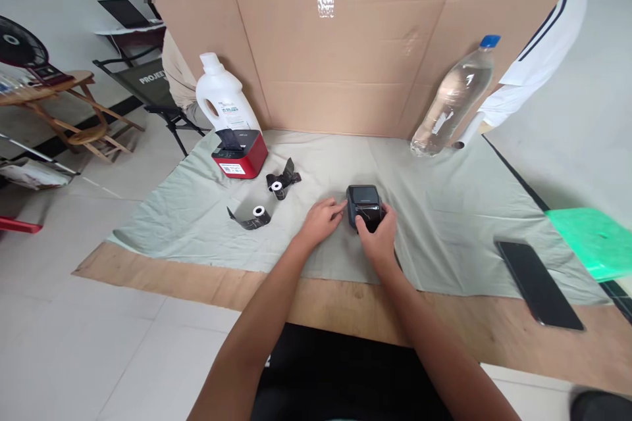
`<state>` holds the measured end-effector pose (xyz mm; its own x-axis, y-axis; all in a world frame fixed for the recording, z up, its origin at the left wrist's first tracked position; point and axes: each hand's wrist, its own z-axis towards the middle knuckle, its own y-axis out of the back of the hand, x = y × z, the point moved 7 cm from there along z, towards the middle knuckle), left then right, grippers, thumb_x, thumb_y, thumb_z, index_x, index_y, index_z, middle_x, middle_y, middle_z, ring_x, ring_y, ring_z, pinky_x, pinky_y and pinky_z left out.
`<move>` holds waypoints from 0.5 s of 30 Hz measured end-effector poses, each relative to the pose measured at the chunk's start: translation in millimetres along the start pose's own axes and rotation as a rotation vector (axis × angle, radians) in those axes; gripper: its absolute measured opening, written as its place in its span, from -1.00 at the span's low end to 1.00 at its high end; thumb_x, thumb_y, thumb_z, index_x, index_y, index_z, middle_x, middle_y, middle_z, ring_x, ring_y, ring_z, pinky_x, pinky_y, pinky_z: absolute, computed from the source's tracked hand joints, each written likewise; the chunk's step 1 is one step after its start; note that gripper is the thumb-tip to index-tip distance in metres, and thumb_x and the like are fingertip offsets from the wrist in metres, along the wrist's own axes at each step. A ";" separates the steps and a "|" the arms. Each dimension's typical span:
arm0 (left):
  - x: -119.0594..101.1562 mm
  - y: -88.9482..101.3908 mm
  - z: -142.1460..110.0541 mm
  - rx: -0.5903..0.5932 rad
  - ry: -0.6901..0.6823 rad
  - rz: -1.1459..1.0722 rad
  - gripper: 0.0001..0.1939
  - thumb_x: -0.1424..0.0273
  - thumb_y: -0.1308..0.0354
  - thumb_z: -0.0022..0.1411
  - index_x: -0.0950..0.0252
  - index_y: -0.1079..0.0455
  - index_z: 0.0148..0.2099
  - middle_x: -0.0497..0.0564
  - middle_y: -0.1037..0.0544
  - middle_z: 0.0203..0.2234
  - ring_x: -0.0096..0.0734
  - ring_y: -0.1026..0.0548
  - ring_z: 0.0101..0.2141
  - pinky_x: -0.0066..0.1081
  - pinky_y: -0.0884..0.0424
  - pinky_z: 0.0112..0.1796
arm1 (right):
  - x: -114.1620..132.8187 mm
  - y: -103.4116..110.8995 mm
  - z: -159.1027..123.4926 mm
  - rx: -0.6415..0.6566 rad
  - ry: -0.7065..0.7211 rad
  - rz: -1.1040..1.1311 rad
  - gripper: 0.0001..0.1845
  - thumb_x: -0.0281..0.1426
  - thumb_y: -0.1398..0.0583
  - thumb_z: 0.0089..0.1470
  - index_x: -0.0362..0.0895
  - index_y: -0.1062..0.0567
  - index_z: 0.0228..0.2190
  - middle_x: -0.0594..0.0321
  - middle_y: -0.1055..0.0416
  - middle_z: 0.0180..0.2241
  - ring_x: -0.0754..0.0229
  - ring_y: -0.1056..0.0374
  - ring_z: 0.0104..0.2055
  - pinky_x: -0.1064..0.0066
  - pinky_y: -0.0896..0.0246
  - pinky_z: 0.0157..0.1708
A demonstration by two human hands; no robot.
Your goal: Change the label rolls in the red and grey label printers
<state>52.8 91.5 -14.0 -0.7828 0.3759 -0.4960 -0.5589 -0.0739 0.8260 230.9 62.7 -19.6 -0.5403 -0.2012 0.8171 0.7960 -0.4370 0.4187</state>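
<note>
A small black portable label printer [364, 202] lies on the grey-green cloth in front of me. My right hand [380, 233] is closed around its right and near sides, thumb on the front edge. At its left side is my left hand [323, 218], palm down with the index finger stretched to the printer's edge; I cannot tell if it touches. Left of the hands lie two partly unwound black rolls with white cores, a nearer roll [259, 216] and a farther roll [278, 189]. Behind them sits a red and black box-shaped device [241, 156] with a dark strip on top.
A white jug [224, 95] and a water bottle [457, 102] lean against a cardboard screen [340, 72] at the back. A phone [538, 283] and a green translucent item [592, 240] lie at right. Two other people are behind the screen.
</note>
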 end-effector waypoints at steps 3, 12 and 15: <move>-1.6 -4.0 0.0 0.005 0.010 0.000 -0.45 0.50 -0.04 0.37 0.16 -0.40 0.36 0.08 -0.61 -0.18 -0.16 -0.57 -0.09 -0.22 -0.47 0.05 | 1.5 1.1 0.6 0.025 0.024 0.077 -0.23 -0.06 -0.24 0.09 -0.19 -0.22 0.20 -0.22 -0.30 0.18 -0.22 -0.27 0.26 -0.14 -0.17 0.27; -10.6 -4.8 1.0 0.096 0.006 0.129 -0.40 0.56 0.04 0.35 0.23 -0.35 0.39 0.12 -0.67 -0.16 -0.13 -0.62 -0.14 -0.25 -0.44 0.00 | -13.3 10.6 9.5 0.031 -0.137 0.160 -0.41 -0.05 -0.26 0.03 -0.10 -0.27 -0.02 -0.11 -0.42 0.00 -0.16 -0.41 0.09 -0.07 -0.32 0.14; -11.7 -2.4 4.2 0.112 0.020 0.162 -0.42 0.57 0.05 0.35 0.24 -0.39 0.36 0.12 -0.68 -0.17 -0.13 -0.63 -0.15 -0.26 -0.42 -0.01 | -12.6 13.1 10.3 0.053 -0.172 0.167 -0.42 0.01 -0.26 0.06 -0.11 -0.29 -0.05 -0.11 -0.44 -0.02 -0.15 -0.42 0.05 -0.06 -0.33 0.12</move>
<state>64.5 91.2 -9.0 -0.8660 0.3486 -0.3584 -0.3921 -0.0286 0.9195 250.9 68.5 -20.3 -0.3493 -0.1124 0.9302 0.8861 -0.3625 0.2889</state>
